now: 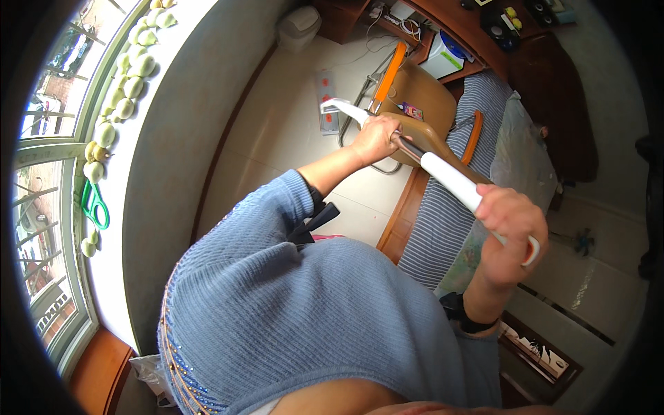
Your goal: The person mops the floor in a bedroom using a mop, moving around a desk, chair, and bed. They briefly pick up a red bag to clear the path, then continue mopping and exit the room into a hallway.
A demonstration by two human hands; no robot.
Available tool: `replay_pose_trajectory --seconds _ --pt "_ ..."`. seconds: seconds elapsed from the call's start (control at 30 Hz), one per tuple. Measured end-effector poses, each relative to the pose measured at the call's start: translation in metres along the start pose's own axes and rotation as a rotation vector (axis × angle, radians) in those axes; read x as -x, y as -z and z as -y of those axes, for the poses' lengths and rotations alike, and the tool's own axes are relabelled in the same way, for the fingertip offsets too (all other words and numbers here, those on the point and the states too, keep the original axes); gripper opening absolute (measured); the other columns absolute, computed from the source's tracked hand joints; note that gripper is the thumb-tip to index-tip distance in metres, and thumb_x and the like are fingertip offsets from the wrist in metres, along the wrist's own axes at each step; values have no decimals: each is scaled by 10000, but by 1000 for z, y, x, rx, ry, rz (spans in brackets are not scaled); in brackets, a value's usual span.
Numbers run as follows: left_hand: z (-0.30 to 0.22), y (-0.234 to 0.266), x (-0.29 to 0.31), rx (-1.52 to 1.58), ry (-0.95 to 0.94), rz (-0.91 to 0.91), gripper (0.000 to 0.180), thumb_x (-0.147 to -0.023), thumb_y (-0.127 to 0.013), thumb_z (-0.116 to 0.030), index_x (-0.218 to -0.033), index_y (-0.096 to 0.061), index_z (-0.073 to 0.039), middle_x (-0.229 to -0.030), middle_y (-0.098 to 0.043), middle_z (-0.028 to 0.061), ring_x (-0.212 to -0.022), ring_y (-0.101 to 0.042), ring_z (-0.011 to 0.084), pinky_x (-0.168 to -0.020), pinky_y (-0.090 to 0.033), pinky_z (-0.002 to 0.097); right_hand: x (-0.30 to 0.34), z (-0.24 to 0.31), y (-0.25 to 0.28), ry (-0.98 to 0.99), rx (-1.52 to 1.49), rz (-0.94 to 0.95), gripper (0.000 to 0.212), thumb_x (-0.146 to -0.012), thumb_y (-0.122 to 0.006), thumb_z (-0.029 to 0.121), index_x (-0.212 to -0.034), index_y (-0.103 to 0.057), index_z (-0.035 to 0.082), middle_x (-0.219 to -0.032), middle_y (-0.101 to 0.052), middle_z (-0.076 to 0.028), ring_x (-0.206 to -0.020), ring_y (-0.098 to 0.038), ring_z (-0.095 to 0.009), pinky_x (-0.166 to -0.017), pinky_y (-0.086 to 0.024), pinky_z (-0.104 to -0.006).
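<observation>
A telescopic pole [453, 181] with a white grip, a shiny metal tube and an angled white head slants across the view in front of me. The head [344, 107], a narrow frame-like end, points to the far left; its exact kind is unclear. My left hand [377, 142] is closed around the pole just below the head. Around the lower part of the white grip, my right hand [510, 225] is wrapped, with a curved white hook end showing beside its palm. Both wrists wear dark bands.
A tan chair [418, 86] with orange armrests stands beyond the pole, beside a bed with a striped cover [443, 235]. Several green gourds [131, 86] and green-handled scissors [95, 206] lie on the windowsill at left. A white bin [299, 29] stands by the far wall.
</observation>
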State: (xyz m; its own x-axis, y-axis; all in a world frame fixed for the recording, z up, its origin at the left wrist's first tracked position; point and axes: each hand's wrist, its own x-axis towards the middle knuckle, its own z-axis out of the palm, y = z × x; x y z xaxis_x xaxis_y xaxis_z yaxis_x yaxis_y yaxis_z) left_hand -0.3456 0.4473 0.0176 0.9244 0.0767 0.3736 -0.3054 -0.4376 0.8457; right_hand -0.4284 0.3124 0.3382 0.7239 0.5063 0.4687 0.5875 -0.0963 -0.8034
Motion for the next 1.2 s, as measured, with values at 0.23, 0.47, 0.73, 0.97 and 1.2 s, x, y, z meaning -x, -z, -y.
replay_pose_trajectory --seconds 0.23,0.47,0.73,0.97,1.2 --pt "45 -8 -41 -75 -64 293 158 -803 -715 -189 -900 -637 -91 -902 -693 117 -924 -675 360 -807 -535 470 2 -34 -23 -8 226 36 104 -932 -499 3 -855 -565 -21 -832 -644 -139 -812 -654 -237 -935 -545 -494" --pt "7 28 11 -87 -29 95 211 -818 -755 -249 -892 -639 -89 -868 -678 109 -947 -657 338 -833 -493 450 1 -5 0 -53 40 169 254 -1000 -543 167 -779 -516 44 -757 -592 -108 -725 -629 -260 -846 -541 -524" --pt "-8 57 31 -85 -23 -105 346 -838 -806 -315 -731 -584 -71 -749 -633 108 -806 -634 333 -764 -503 434 -13 24 -13 -27 -58 172 484 -975 -650 464 -723 -516 73 -687 -604 -77 -646 -632 -241 -779 -564 -507" --pt "-3 66 0 -31 -46 -120 361 -838 -799 -358 -758 -591 -74 -748 -658 107 -805 -660 337 -780 -511 450 -20 28 -34 41 65 236 481 -971 -658 464 -727 -528 70 -680 -598 -73 -643 -632 -246 -802 -559 -516" --pt "10 79 -5 -60 -37 -181 404 -825 -806 -407 -748 -596 -71 -745 -659 102 -781 -658 319 -775 -502 432 -33 26 -46 55 41 264 498 -974 -655 466 -706 -500 76 -679 -593 -73 -645 -631 -247 -812 -557 -523"
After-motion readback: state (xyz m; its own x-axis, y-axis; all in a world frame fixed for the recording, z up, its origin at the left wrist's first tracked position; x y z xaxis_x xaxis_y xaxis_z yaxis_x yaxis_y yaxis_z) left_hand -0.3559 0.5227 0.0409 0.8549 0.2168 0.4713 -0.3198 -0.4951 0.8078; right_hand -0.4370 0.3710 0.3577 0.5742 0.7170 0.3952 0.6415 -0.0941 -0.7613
